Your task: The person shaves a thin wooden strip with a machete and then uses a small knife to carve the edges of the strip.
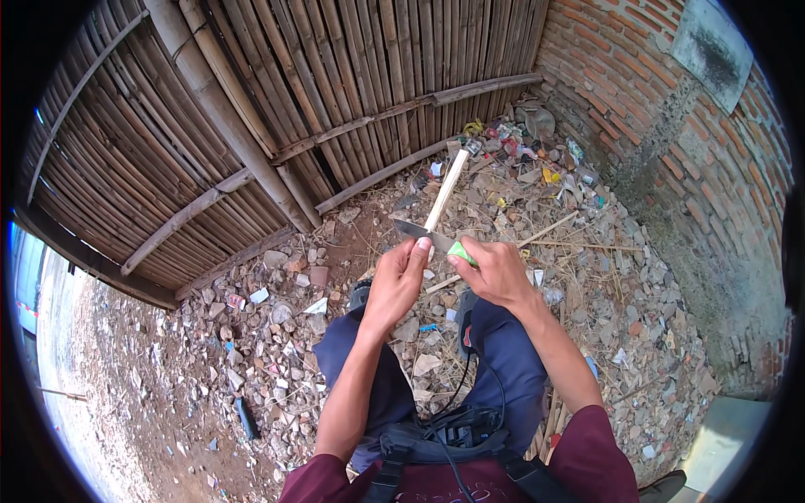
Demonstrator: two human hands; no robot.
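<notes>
My right hand (496,272) is closed around the bright green handle of a knife (439,241). Its flat grey blade points left and lies across the lower part of a pale wooden stick (447,189). My left hand (401,279) grips that stick near its bottom end, with the thumb up against the blade. The stick slants up and away from me, its far end free in the air. Both hands are close together above my knees, and the left fingers are partly hidden behind the thumb and palm.
Rubble and litter cover the ground (281,335). A bamboo slat wall (344,101) stands ahead and left, a brick wall (671,159) on the right. Thin sticks (549,229) lie beyond my right hand. A black waist bag (453,432) with cables is at my lap.
</notes>
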